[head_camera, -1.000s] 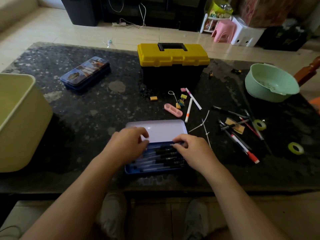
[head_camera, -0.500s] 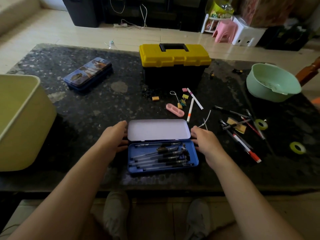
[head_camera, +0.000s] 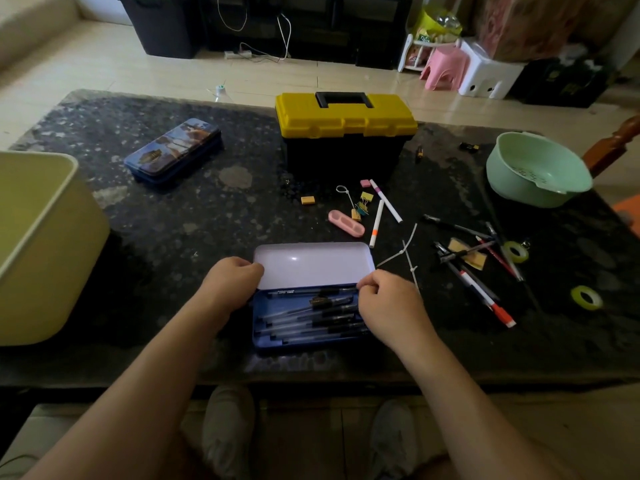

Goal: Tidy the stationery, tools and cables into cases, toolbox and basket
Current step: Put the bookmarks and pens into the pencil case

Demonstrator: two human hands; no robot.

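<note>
Nearest me, at the table's [head_camera: 207, 220] front edge, lay the blue pencil case [head_camera: 263, 337], open, with the black pens [head_camera: 322, 313] I'd sorted lying lengthwise in its tray. My left hand [head_camera: 230, 284] curled its fingers over the left end of the lid [head_camera: 313, 265], and my right hand [head_camera: 388, 306] pinched the right end near the hinge. I took both ends, I'd say, so the lid would fold down evenly and not catch on a pen.

Just beyond the case, to the right, were white cable ties [head_camera: 405, 252] and a loose heap of pens [head_camera: 478, 289] not yet put away, with two tape rolls [head_camera: 586, 297] further out. Past the lid sat a pink case [head_camera: 346, 223], binder clips [head_camera: 363, 202] and two markers [head_camera: 384, 204].

Farther back stood the yellow toolbox [head_camera: 346, 116], closed, and the green basket [head_camera: 536, 169] on the right. A second case [head_camera: 173, 150], closed, lay to the left.
</note>
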